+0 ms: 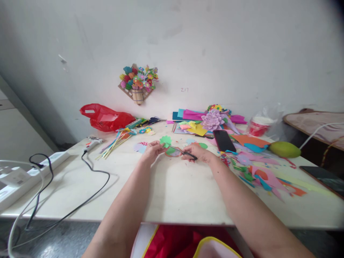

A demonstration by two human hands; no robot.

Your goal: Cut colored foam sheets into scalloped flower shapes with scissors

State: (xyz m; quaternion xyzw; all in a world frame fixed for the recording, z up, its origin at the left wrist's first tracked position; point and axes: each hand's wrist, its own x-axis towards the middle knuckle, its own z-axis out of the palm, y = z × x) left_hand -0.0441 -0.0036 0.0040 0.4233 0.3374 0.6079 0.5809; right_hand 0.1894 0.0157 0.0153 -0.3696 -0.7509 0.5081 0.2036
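Note:
My left hand (pixel 153 152) pinches a green scalloped flower cutout (pixel 166 141) by its edge, held a little above the table. In my right hand (pixel 199 153) are scissors (pixel 190 155) with dark handles, the fingers closed round them. Their blades point left and meet the near edge of the cutout; whether they are apart cannot be made out. Beneath and behind the hands lie a lilac cutout (pixel 140 147) on the left and a green oval piece (pixel 203 146) on the right.
A glue gun (pixel 92 144) with a black cord lies left, near a white power strip (pixel 48 165). A red plastic bag (pixel 106 118) stands behind. To the right are a phone (pixel 224 140), colourful scraps (pixel 264 175), a green mango-like fruit (pixel 285 149) and a cup (pixel 259 126).

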